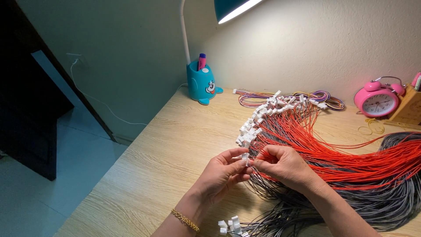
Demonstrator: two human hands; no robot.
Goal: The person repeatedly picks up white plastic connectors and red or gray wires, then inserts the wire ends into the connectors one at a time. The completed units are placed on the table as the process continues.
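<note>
My left hand [223, 172] pinches a small white plastic connector [245, 156] between thumb and fingers. My right hand [283, 164] meets it from the right, its fingertips pinched on a red wire at the connector. Both hands hover over a wide fan of red and grey wires [351, 162] spread on the wooden desk [166, 153]. A row of white connectors [254, 125] caps the wire ends just beyond my hands. A gold bracelet [185, 220] circles my left wrist.
A teal desk lamp base with a pen [201, 82] stands at the back. Coiled multicoloured cables [315, 96] lie near the wall. A pink alarm clock [376, 101] and wooden holder [410, 107] sit at the right. More white connectors [230, 226] lie near the front edge.
</note>
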